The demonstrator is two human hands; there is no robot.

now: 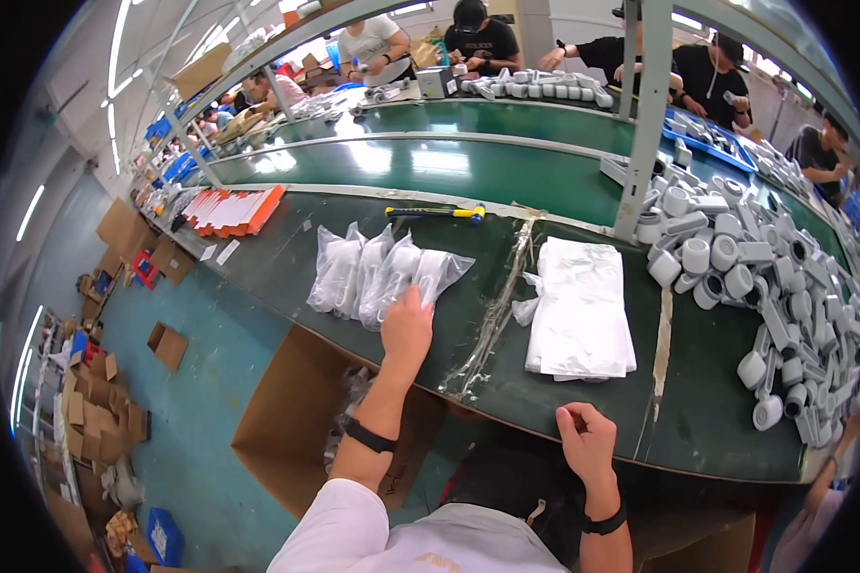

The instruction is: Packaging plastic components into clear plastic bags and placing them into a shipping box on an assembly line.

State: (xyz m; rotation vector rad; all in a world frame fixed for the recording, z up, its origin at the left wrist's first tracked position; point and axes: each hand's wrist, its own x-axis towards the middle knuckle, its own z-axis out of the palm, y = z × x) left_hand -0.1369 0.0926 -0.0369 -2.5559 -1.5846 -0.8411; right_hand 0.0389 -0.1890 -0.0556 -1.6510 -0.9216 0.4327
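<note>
From the head camera, the left hand (pixel 406 327) reaches out flat, fingers loosely spread, and rests on the near end of a row of clear bags (pixel 377 270) with white parts inside. It presses on them and does not grip them. The bags lie on the green table (pixel 468 353), at about 11 o'clock from the middle of the picture.

The right hand (pixel 586 441) sits at 5 o'clock, on the near edge of the table. Its fingers are curled in, almost a fist, and it holds nothing.

A stack of flat empty bags (pixel 581 310) lies at 12 o'clock from the right hand. A big pile of white plastic parts (pixel 764 286) fills the 3 o'clock side. A yellow and black tool (pixel 435 212) lies beyond the bags. A brown cardboard box (pixel 296 411) stands under the left arm.
</note>
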